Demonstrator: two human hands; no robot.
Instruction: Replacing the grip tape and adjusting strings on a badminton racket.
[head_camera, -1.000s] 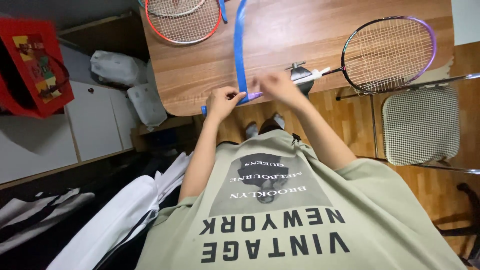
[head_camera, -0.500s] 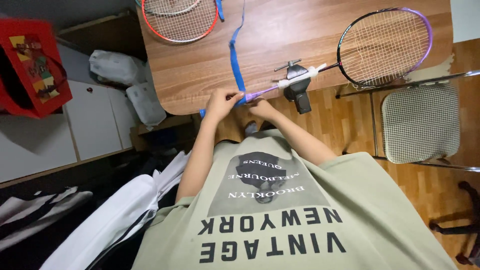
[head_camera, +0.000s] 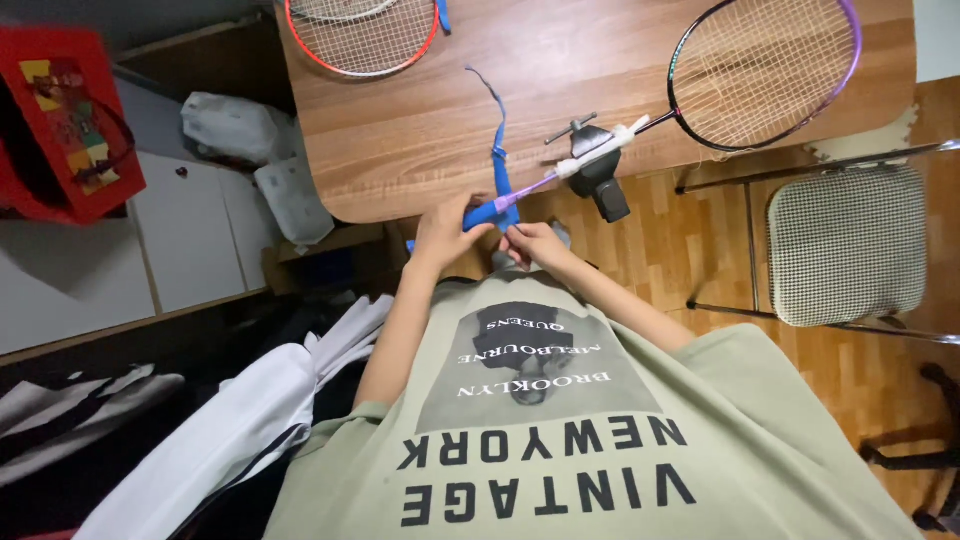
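A purple-framed badminton racket (head_camera: 765, 70) lies on the wooden table (head_camera: 420, 150), its shaft held in a black clamp (head_camera: 600, 175) at the table's edge. Its handle (head_camera: 530, 187) sticks out over the floor toward me. My left hand (head_camera: 446, 228) grips the end of the handle, which is wrapped in blue. My right hand (head_camera: 535, 243) pinches the handle from below, right beside the left. A strip of blue grip tape (head_camera: 497, 130) runs from the handle up onto the table, its loose end curling.
A red-framed racket (head_camera: 360, 35) lies at the table's far edge. A chair with a checked seat (head_camera: 845, 245) stands on the right. A red bag (head_camera: 65, 120), white cabinets (head_camera: 170, 250) and pale sacks (head_camera: 240, 125) are at the left; white cloth (head_camera: 230, 440) lies by my left side.
Both hands have drawn back from the table's edge toward my body along the handle. The blue strip on the table is shorter and now slack.
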